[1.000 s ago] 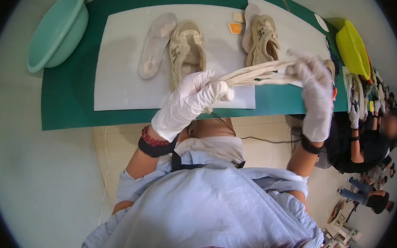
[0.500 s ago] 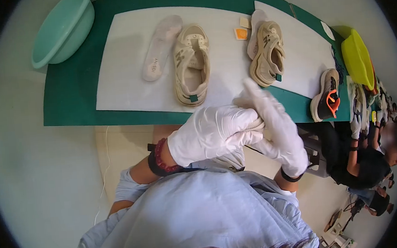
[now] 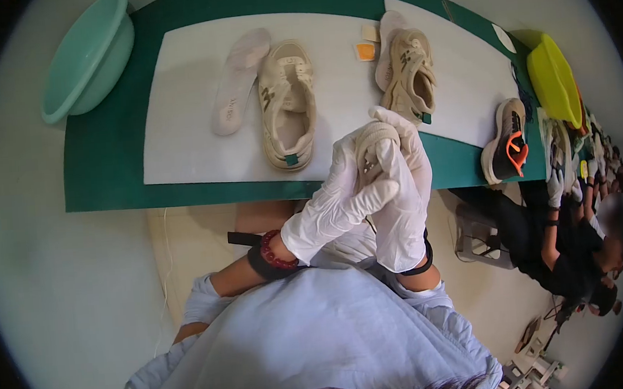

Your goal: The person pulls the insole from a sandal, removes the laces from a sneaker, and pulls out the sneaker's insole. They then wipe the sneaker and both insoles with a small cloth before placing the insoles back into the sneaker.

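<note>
A coiled cream shoelace (image 3: pixel 378 141) is bunched between my two white-gloved hands, just off the front edge of the table. My left hand (image 3: pixel 344 196) wraps its left side, fingers curled around the coil. My right hand (image 3: pixel 406 188) closes on it from the right, with some fingers laid across the loops. A thin end hangs below the hands. Beyond them, a beige sneaker (image 3: pixel 288 109) stands on the white sheet beside a pale insole (image 3: pixel 240 82). Its mate, another beige sneaker (image 3: pixel 409 75), leans over a second insole (image 3: pixel 388 34).
Small cream and orange squares (image 3: pixel 366 51) lie between the shoes. A green basin (image 3: pixel 89 58) stands far left and a yellow basin (image 3: pixel 553 80) far right. A black-and-orange sneaker (image 3: pixel 506 141) sits near the right edge. Another person (image 3: pixel 568 249) in black works at the right.
My hands have turned upward and come closer together, and more of the coiled shoelace shows between them. The view has shifted slightly; the things on the table keep their arrangement.
</note>
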The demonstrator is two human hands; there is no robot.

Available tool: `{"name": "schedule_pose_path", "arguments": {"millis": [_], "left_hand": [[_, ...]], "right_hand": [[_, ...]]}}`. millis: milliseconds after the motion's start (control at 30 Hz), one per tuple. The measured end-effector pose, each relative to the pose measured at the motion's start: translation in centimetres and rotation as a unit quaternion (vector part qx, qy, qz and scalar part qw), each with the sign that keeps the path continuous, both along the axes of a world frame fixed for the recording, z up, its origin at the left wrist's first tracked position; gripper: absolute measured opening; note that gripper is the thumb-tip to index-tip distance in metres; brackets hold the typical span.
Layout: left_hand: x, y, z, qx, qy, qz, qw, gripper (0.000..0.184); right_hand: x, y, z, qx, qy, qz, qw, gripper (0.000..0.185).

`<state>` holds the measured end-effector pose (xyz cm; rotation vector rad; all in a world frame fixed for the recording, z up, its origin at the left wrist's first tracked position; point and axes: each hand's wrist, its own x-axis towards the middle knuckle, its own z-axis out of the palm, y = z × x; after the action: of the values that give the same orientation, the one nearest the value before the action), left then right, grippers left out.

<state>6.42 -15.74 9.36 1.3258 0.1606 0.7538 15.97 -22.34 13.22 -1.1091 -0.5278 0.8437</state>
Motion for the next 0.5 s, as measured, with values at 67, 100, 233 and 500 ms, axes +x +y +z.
{"name": "schedule_pose_path", "arguments": {"millis": [67,100,233,500], "left_hand": [[0.2,-0.1,-0.3,-0.118,-0.019,-0.058,0.991,0.060],[0.2,0.1,-0.3,-0.175,-0.029,-0.086,0.980,0.062],[-1.0,1.8,0.8,-0.227,0.121,-0.153,0.954,0.044],[-3.2,2.3,2.1,-0.371,0.184,-0.190,0.890,0.038]], "right_hand": [[-0.1,0.1,1.7,-0.006,0.030,0.004,1.000,0.042],[0.0,0.3,2.1,-0.008,0.044,0.008,0.999,0.042],[2.4,-0.4,1.4,-0.041,-0.026,0.104,0.993,0.043],[6.4,-2.1,-2.4,-0.009,0.033,0.083,0.996,0.042]]}}
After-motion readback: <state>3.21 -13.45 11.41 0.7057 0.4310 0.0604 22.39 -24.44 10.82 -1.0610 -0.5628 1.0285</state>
